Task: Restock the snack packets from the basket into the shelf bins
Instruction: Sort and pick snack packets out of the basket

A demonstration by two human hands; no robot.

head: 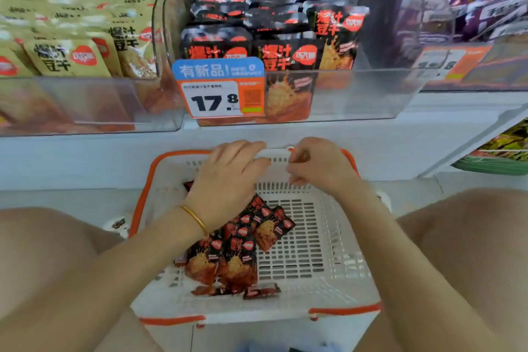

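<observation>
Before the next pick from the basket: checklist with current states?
1. Packets left in basket: ok, black-and-red packets lie on its left side.
2. Matching bin: ok, middle bin holds the same packets.
3. Room in that bin: cannot tell, rows look tightly packed.
4. Left hand free: ok, rests on the far rim, no packet.
5. Right hand grip: cannot tell, fingers curled at the rim.

Left hand (228, 171), right hand (320, 166) at basket (347, 311) rim; packets (237, 257) inside.
</observation>
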